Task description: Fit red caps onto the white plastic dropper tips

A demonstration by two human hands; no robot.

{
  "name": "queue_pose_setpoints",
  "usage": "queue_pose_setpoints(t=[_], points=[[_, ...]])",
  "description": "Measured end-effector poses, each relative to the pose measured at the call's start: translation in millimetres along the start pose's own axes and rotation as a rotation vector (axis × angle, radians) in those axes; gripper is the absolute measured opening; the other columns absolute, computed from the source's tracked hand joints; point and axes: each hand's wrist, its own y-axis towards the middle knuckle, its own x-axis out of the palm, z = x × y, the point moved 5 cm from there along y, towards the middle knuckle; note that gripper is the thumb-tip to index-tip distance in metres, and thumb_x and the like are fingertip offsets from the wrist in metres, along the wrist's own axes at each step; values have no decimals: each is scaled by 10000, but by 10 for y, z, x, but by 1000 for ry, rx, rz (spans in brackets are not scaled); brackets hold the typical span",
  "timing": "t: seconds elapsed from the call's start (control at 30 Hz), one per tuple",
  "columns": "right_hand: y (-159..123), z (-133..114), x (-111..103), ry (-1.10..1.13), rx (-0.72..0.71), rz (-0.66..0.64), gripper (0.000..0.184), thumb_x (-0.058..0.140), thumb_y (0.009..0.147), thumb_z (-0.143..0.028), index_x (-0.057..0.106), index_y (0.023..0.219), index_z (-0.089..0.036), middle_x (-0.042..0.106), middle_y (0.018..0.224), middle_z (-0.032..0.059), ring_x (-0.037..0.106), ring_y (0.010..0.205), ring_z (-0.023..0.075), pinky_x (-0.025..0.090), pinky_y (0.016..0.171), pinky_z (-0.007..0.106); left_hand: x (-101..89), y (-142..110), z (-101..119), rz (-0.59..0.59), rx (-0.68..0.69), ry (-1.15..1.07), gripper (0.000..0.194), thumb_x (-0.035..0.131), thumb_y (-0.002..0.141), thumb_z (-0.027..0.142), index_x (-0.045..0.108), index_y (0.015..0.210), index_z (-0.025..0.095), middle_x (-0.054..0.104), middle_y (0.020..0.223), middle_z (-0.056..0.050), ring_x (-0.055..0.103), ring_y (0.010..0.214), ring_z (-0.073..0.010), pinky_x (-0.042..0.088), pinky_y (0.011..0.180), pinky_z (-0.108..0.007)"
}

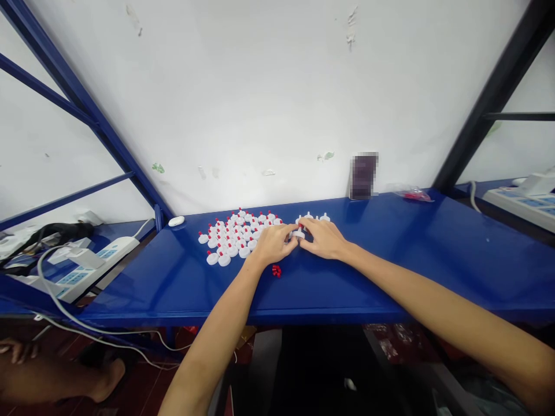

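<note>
Between my two hands is a white nozzle cap (299, 234), with a bit of red at its top. My left hand (273, 242) is closed on the cap's left side in a pinch. From the right, my right hand (325, 238) pinches the same cap near its red tip. Many white nozzle caps with red tips (232, 237) stand grouped left of my hands. Behind my right hand are several white nozzle caps (324, 217) that show no red on top. A small pile of loose red tips (276, 270) lies in front of my left hand.
The blue table (355, 289) meets a white wall. A dark, pixelated phone-like object (364, 176) leans there. At the back right lies a plastic bag (416, 195) with red contents; a white oval object (176, 221) sits back left. Power strips (97, 263) flank the table. Someone's leg (56, 375) shows lower left.
</note>
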Motion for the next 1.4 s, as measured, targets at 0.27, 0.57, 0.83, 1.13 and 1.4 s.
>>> queue_pose_setpoints(t=[0.27, 0.57, 0.83, 1.13, 1.4], points=[[-16, -19, 13, 9, -29, 44, 265, 503, 878, -354, 549, 1078, -185, 613, 1044, 89, 566, 783, 212, 353, 662, 301, -27, 3, 19, 16, -8, -9, 317, 540, 838, 209, 680, 1121, 176, 700, 776, -27, 619, 651, -153, 426, 626, -260], [32, 48, 19, 376, -167, 104, 223, 495, 894, -383, 422, 766, -216, 486, 710, -14, 421, 626, 150, 306, 612, 279, -1, 0, 40, -13, 6, -37, 292, 453, 928, 268, 611, 1161, 188, 705, 847, -30, 638, 708, -170, 435, 649, -269], [3, 26, 2, 489, -216, 177, 287, 476, 879, -405, 351, 697, -222, 421, 629, -36, 359, 574, 131, 252, 587, 280, 35, 18, 149, -52, 83, -50, 292, 318, 996, 302, 544, 1155, 206, 689, 1017, -52, 657, 853, -198, 463, 700, -287], [-17, 3, -52, 401, -252, 192, 215, 473, 827, -350, 351, 701, -226, 449, 628, -18, 377, 569, 141, 257, 590, 288, 121, -4, 171, 3, 148, -52, 345, 250, 1000, 310, 518, 1166, 170, 691, 923, -79, 665, 797, -205, 474, 677, -285], [36, 84, 2, 364, -175, 174, 255, 468, 851, -389, 356, 689, -226, 466, 630, -16, 375, 561, 139, 269, 589, 287, 136, 15, 164, -101, 39, -147, 320, 276, 1008, 270, 466, 1246, 175, 677, 913, -68, 676, 811, -213, 489, 729, -301]])
